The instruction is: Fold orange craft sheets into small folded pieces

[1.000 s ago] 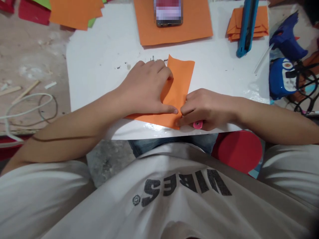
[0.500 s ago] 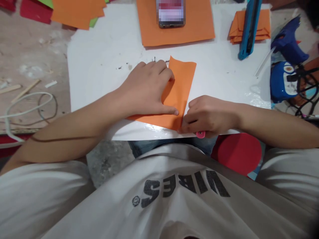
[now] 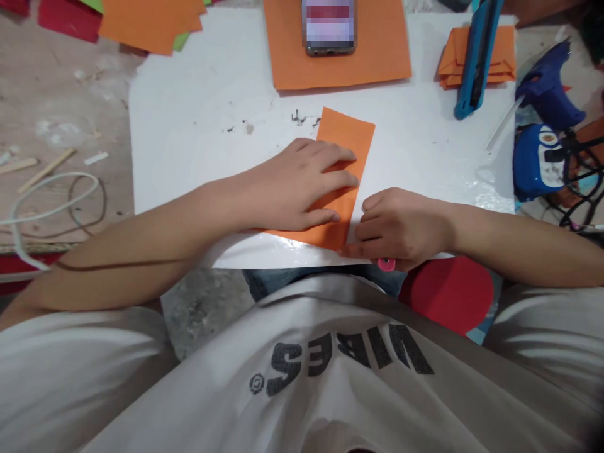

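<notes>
A folded sheet of orange paper (image 3: pixel 346 129) lies at a slant on the white board, one corner near its front edge. My left hand (image 3: pixel 302 185) rests flat across it, fingers spread and thumb apart, pressing on the paper. To the right, my right hand (image 3: pixel 401 223) is closed, with its index finger reaching to the paper's lower right corner. A pink end (image 3: pixel 386 264) of some object pokes out below that fist; the rest of it is hidden in the palm.
The white board (image 3: pixel 189 126) also carries an orange sheet (image 3: pixel 340 74) with a phone (image 3: pixel 329 28) on it. A blue box cutter (image 3: pixel 479 60) lies over folded orange papers (image 3: pixel 503 53). Right of these are a blue glue gun (image 3: pixel 550 88) and black cables. Loose sticks and a white cord lie left.
My left hand has slid down and its fingers have stretched out toward the paper's right edge. The paper's far edge now lies flatter. My right hand stays near the lower right corner.
</notes>
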The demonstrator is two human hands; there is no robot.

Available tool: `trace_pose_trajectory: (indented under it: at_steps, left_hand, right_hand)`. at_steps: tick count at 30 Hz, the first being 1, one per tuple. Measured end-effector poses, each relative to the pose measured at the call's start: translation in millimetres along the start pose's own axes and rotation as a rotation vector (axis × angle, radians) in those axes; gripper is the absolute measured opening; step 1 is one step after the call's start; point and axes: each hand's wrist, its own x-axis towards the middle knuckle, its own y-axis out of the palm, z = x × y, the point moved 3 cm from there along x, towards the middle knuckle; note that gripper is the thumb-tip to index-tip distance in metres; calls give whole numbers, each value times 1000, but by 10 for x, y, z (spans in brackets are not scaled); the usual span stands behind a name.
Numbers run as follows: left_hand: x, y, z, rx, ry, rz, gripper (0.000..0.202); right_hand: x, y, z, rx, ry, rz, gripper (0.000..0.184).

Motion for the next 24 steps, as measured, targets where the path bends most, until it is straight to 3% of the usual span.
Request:
trace_pose_trajectory:
  at_steps: [9, 16, 24]
  left_hand:
    - [15, 92, -2, -60, -102, -42, 76]
    - [13, 185, -5, -40, -94, -94, 98]
    - [44, 202, 40, -76, -102, -67, 112]
  right_hand:
    - [8, 4, -4, 34, 20, -2, 41]
    - [6, 14, 3, 59, 14, -12, 42]
    - [9, -2, 8, 60, -8, -51, 34]
